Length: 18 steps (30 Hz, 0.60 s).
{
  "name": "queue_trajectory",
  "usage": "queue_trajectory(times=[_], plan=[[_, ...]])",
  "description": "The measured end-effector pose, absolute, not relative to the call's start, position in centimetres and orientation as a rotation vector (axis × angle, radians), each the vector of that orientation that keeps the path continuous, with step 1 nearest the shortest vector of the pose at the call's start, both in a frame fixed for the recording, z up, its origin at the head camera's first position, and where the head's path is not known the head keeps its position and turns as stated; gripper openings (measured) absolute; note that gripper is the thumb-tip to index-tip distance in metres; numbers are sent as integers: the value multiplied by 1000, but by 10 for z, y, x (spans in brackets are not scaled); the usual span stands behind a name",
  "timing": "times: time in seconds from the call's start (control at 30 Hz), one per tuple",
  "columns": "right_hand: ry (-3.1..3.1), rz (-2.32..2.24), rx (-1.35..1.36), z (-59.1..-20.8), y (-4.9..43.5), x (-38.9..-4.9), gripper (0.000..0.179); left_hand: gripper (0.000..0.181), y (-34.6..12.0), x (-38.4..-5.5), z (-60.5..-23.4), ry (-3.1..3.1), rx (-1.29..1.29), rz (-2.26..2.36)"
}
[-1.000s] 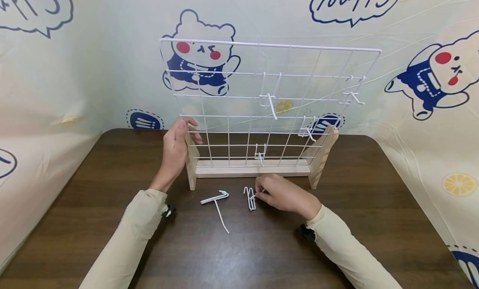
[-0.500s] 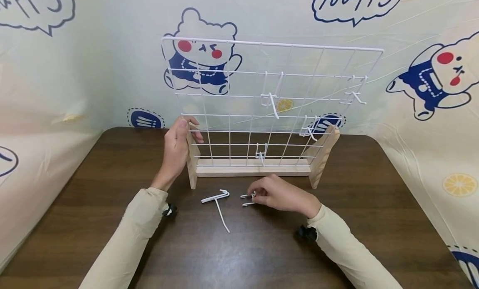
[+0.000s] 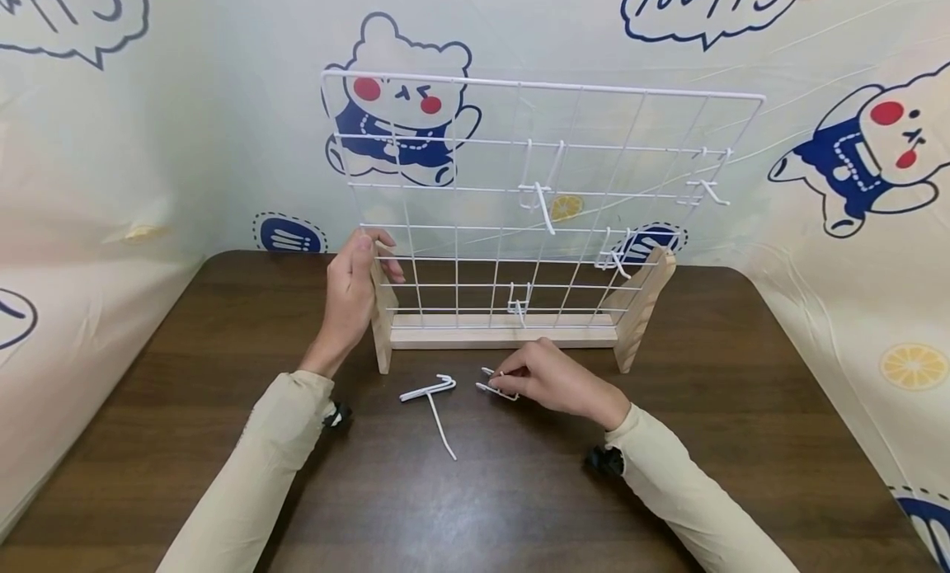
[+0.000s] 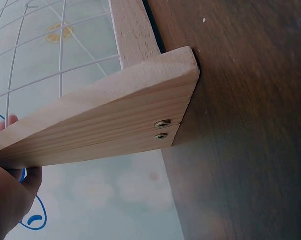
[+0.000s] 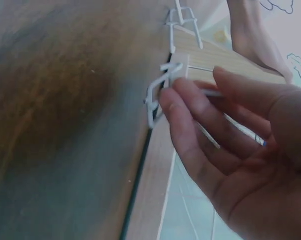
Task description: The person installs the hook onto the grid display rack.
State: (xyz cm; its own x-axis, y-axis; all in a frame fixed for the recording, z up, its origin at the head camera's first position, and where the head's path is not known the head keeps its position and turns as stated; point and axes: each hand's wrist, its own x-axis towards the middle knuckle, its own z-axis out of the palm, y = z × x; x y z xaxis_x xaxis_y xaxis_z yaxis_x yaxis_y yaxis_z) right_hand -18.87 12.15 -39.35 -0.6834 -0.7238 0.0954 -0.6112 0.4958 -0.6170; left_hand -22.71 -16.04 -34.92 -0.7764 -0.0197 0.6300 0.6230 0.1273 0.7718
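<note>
A white wire grid panel (image 3: 475,260) stands in a pale wooden base (image 3: 460,339). My left hand (image 3: 349,284) grips the upper part of the base's left wooden side (image 3: 382,334); the left wrist view shows this side piece (image 4: 115,115) with the hand (image 4: 10,195) at its end. In front of the base, my right hand (image 3: 560,379) pinches a white wire display hook (image 3: 486,387), its bent ends pointing left. The right wrist view has that hook (image 5: 149,102) at the fingertips, partly hidden by the fingers. Another white hook (image 3: 428,391) lies on the table to its left.
Several white hooks hang on the grid, among them an upper middle hook (image 3: 542,200), a right hook (image 3: 705,190) and a low hook (image 3: 517,307). Everything stands on a dark brown table (image 3: 460,515). A patterned cloth (image 3: 245,128) hangs behind it.
My right hand has picked up the hook lying before it and turned it, so its bent ends now point left. The left hand keeps its grip on the wooden side.
</note>
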Motion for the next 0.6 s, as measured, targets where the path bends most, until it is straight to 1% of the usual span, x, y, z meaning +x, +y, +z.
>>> queue_trajectory(times=[0.17, 0.23, 0.4, 0.43, 0.6], plan=[[2629, -965, -1085, -397, 118, -187, 28, 35, -161, -227, -349, -1909, -573, -1711], [2632, -972, -1062, -398, 117, -186, 25, 34, -161, -226, -349, -1909, -570, -1714], [2573, -975, -1072, -398, 118, -189, 8, 35, -161, -225, -348, -1915, -572, -1710], [2552, -979, -1076, -397, 119, -189, 6, 35, -161, -225, -348, -1917, -574, -1710], [2453, -1007, -1108, -394, 125, -192, 11, 34, -161, -226, -347, -1922, -576, -1712]])
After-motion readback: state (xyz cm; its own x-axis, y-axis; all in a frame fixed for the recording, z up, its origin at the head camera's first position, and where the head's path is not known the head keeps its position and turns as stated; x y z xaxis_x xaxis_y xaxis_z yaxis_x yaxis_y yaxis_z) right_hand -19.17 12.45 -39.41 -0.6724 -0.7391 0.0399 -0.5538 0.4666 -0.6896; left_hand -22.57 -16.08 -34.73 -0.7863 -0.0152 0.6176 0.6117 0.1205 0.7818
